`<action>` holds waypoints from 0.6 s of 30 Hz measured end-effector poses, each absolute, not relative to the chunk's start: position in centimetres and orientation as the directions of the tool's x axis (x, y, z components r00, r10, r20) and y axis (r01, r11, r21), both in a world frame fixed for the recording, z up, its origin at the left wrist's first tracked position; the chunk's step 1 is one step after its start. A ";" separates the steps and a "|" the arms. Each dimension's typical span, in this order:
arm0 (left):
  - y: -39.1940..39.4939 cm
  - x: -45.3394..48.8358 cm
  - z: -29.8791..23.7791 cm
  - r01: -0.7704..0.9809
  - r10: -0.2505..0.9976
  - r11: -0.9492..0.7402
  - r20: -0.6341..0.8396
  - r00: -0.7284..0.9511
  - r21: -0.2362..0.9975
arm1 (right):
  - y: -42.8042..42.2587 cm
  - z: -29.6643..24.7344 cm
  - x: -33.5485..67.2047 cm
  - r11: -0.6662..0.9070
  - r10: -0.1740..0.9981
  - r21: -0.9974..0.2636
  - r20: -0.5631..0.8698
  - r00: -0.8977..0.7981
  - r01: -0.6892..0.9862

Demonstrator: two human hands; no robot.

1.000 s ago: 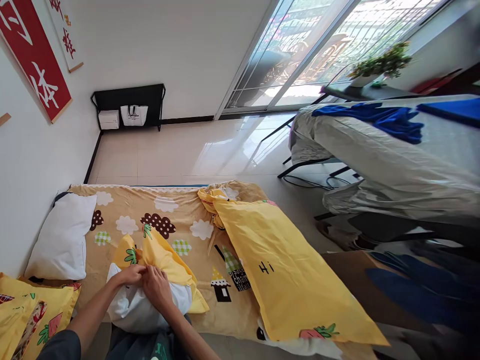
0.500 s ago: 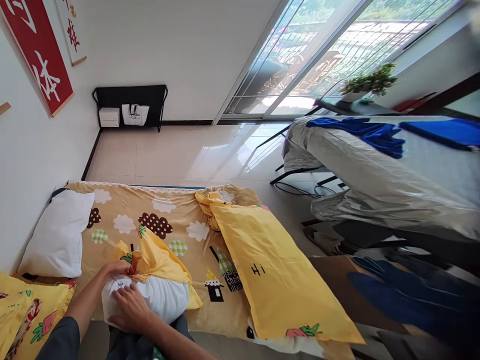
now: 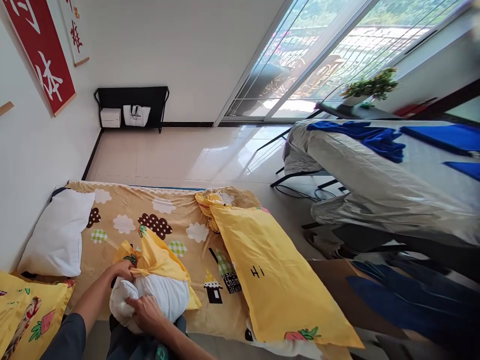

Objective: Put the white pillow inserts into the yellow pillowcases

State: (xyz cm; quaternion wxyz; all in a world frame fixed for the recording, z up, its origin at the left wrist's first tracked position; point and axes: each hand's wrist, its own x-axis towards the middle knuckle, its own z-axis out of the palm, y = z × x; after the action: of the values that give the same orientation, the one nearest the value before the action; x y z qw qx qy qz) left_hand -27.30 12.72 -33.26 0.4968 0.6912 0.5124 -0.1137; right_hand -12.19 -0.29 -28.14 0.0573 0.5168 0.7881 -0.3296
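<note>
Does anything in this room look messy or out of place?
Mildly. The white pillow being handled is only partly covered by rumpled yellow fabric. The yellow case marked "Hi" lies slanted across the right end of the patterned sheet, beside bunched yellow cloth. A blue cloth lies crumpled at right. I see no spill.

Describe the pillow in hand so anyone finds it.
Start at the tan cloud-print sheet. At its near edge, a white pillow sits under the right hand. Unlike the wall-side pillow, also white, it is partly covered by a yellow pillowcase.

Sunlit glass doors (image 3: 318, 57) face what seems a balcony (image 3: 390, 40).
</note>
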 end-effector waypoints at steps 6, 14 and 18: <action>11.8 -25.7 -33.9 0.779 0.811 0.044 -0.478 0.338 0.625 | 1.7 -28.4 -7.0 0.086 0.873 -0.383 -0.416 -0.255 0.920; 9.4 -22.7 -33.1 0.760 0.885 -0.085 -0.301 0.355 0.645 | 6.1 -31.4 -10.2 0.167 0.873 -0.380 -0.371 -0.316 0.910; 7.6 -23.8 -31.9 0.798 0.883 -0.175 -0.267 0.387 0.577 | 7.7 -32.3 -12.0 0.256 0.882 -0.435 -0.259 -0.392 0.863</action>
State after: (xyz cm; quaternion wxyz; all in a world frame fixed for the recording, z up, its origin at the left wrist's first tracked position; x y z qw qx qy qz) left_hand -23.83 7.57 -31.94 0.3313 0.7640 0.5500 0.0640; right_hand -12.05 7.70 -32.33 -0.0184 0.5509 0.7922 -0.2620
